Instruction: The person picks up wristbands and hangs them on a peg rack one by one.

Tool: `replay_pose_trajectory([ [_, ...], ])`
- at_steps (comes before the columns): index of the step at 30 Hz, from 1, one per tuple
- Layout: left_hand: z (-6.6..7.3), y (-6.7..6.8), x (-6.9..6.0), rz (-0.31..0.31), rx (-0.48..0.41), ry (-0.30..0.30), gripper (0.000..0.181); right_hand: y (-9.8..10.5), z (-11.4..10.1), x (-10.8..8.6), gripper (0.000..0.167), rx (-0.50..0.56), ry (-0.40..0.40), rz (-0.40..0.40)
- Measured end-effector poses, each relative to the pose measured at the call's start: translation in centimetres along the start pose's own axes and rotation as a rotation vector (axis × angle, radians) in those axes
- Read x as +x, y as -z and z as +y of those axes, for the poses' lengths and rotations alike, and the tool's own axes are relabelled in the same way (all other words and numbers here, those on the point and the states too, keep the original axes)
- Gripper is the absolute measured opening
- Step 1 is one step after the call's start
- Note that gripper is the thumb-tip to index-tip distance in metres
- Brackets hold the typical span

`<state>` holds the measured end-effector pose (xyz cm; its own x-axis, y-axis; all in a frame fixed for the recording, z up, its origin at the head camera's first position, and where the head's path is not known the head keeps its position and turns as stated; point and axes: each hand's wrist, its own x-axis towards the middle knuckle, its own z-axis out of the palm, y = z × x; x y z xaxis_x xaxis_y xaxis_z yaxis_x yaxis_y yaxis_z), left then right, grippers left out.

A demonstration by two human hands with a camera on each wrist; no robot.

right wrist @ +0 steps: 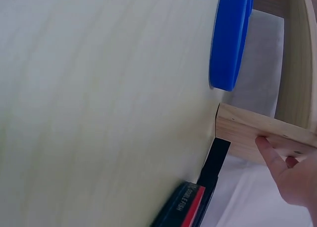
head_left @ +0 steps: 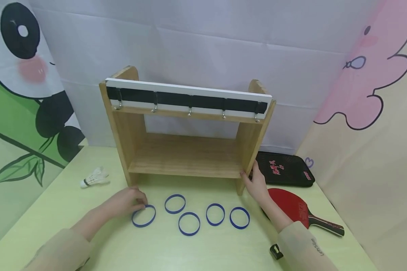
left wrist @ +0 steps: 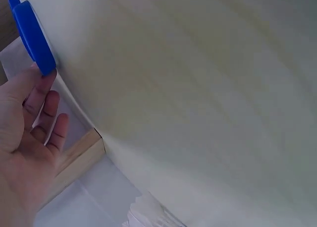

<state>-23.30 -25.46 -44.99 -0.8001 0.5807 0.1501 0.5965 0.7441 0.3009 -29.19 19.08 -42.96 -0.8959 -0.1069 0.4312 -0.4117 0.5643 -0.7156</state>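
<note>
A wooden shelf rack [head_left: 186, 156] with metal hooks [head_left: 190, 111] along its top bar stands at the back of the table. Several blue rings [head_left: 175, 204] lie in front of it. My left hand [head_left: 127, 201] pinches the far edge of the leftmost blue ring [head_left: 143, 225] between thumb and index finger; in the left wrist view the other fingers are loosely bent beside that ring [left wrist: 34, 38]. With thumb across the front edge and fingers along the outer side, my right hand [head_left: 257, 186] holds the rack's right side panel [right wrist: 242, 130] low down.
Right of the rack are a black zip case [head_left: 286, 169] and a red table tennis bat [head_left: 288, 205]. A small black object [head_left: 276, 251] lies near the right sleeve. On the left is a white shuttlecock [head_left: 95, 177]. Hanging cloth [head_left: 203, 45] backs the table.
</note>
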Motion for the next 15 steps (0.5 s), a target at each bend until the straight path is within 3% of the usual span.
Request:
replay_pose_trajectory([
  [6,0.2,0.6,0.1,0.027,-0.023,0.022,0.011,-0.2,0.1,0.1,0.064,0.013,-0.01,0.006],
  [13,0.7,1.9,0.3,0.048,-0.06,0.121,0.01,-0.2,-0.6,0.3,0.068,0.013,-0.013,0.034],
  [15,0.9,2.4,0.3,0.069,-0.067,0.112,0.008,-0.1,-0.7,0.3,0.07,0.02,-0.015,0.037],
])
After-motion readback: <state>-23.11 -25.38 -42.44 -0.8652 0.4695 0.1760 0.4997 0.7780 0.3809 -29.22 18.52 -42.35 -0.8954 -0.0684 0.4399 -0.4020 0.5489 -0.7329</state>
